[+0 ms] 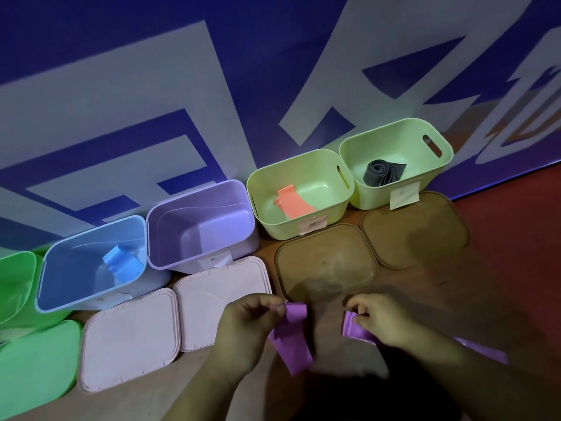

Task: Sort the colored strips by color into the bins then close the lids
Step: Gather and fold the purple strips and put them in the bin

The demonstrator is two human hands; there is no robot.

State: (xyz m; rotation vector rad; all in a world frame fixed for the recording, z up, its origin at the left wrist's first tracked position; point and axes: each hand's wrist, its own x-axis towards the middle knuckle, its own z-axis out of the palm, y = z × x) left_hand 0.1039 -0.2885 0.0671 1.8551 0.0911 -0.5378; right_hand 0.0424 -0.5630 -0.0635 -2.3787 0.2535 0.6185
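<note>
Left hand (249, 326) and right hand (384, 322) each pinch some purple strip (293, 344) up close. Could be one strip or two, it's blurry. Behind them are five flat lids: one green lid (33, 360), two pink lids (130, 338) (224, 296), two brown lids (328, 259) (416, 229). Five open bins: green bin (15, 284), blue bin (76, 268) with a blue strip (123, 264), purple bin (200, 220), and two lime bins (303, 168) (394, 138) holding an orange strip (293, 202) and a grey strip (382, 173). Paper labels (403, 194) unreadable.
</note>
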